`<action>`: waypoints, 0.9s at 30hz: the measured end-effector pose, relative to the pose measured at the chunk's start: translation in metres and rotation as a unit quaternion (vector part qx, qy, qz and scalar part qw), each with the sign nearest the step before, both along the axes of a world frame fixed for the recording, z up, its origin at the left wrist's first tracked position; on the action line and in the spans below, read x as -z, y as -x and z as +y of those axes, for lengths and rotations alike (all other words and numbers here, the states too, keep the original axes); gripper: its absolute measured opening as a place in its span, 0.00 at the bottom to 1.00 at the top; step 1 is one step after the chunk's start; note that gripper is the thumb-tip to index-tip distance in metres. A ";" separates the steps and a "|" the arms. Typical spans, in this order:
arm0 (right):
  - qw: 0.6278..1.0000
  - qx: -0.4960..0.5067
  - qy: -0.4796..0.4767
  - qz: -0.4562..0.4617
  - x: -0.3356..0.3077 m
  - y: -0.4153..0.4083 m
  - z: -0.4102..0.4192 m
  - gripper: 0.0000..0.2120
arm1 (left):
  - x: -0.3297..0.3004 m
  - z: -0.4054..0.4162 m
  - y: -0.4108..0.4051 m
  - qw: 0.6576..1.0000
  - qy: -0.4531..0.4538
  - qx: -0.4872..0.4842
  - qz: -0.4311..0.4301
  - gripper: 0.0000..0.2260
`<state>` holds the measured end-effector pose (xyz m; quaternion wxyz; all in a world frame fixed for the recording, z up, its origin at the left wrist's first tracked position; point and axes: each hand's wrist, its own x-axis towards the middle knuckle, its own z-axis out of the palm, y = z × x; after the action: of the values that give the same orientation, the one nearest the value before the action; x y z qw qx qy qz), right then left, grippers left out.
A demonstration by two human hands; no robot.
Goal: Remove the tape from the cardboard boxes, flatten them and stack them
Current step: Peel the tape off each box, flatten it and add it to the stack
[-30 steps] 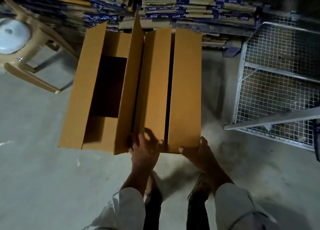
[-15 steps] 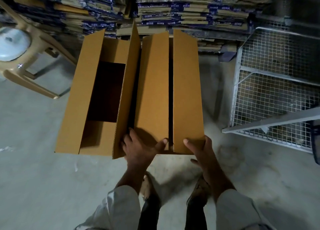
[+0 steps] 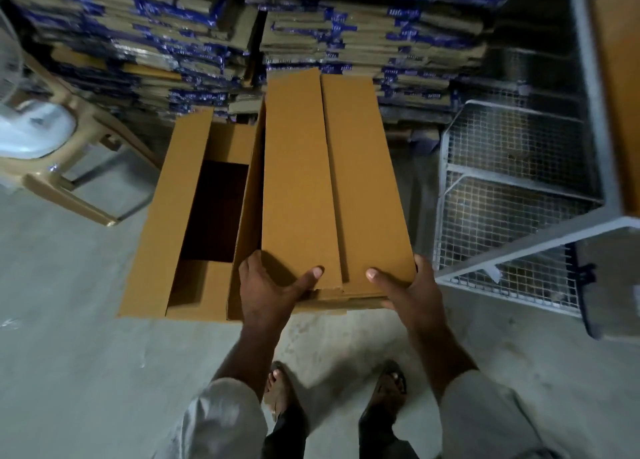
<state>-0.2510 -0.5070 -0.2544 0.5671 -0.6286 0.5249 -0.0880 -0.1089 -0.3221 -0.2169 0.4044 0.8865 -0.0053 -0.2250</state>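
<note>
Stacks of flattened cardboard point(image 3: 346, 43), bundled with blue printed tape, fill the wall behind, with a wire cage point(image 3: 512, 195) to the right and a plastic chair point(image 3: 86, 167) to the left on the grey concrete floor point(image 3: 69, 354). Over the last second the two long flaps on the right of the box point(image 3: 298, 195) have closed from a plain gap until they nearly meet, and the person has stepped closer to the stacks; I judge the box is being folded down flat, though its left half gapes open, dark inside. It is held out in front at its near end. The left hand point(image 3: 273, 292) grips that edge, thumb pressed on top of the middle flap, and the right hand point(image 3: 408, 289) grips the near right corner, thumb on top, fingers hidden beneath.
</note>
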 end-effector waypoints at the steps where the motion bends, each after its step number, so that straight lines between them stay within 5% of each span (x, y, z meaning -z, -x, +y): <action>1: 1.000 0.004 0.003 -0.019 -0.018 0.002 -0.006 0.54 | -0.016 -0.007 0.002 1.000 0.007 0.003 -0.015 0.56; 15: 0.975 0.047 0.146 -0.159 -0.234 0.100 -0.132 0.58 | -0.195 -0.161 0.068 0.963 0.163 0.063 -0.206 0.46; 19: 0.964 0.099 0.199 -0.146 -0.271 0.139 -0.166 0.43 | -0.221 -0.210 0.091 0.950 0.213 0.109 -0.202 0.48; 23: 0.955 0.152 0.243 -0.082 -0.298 0.180 -0.191 0.44 | -0.243 -0.255 0.119 0.937 0.234 0.161 -0.204 0.49; 27: 0.940 0.191 0.278 -0.044 -0.317 0.229 -0.216 0.34 | -0.266 -0.293 0.154 0.925 0.236 0.215 -0.209 0.45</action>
<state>-0.4798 -0.7227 0.0628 0.3645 -0.6446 0.5642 -0.3651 -0.2629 -0.6154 0.0489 0.5332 0.7700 -0.3329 -0.1089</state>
